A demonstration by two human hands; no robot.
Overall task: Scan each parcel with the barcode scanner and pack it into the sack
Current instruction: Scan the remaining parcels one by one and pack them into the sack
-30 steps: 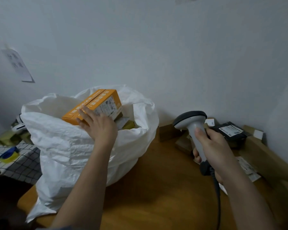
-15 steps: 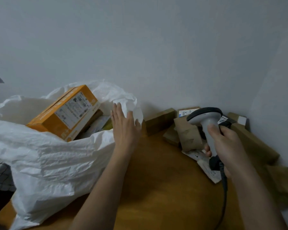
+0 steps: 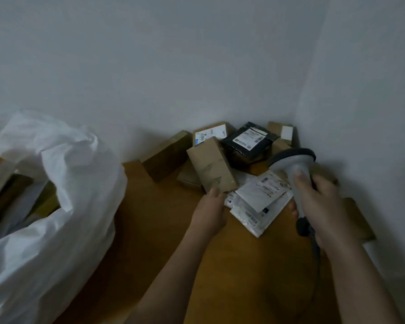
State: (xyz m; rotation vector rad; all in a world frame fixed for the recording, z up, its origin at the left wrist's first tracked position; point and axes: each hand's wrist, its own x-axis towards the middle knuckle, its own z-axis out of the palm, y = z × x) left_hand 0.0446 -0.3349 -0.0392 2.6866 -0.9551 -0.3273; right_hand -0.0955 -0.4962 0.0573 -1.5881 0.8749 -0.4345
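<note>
Left hand has left one sack, touching one brown parcel; right hand grips one scanner.

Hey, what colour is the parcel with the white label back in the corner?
Black, glossy wrapping, seen in the head view: the black parcel.

No text can be read. Printed shipping labels sit on the black parcel, the far brown box and the white mailers, but their print is too blurred to make out.
</note>
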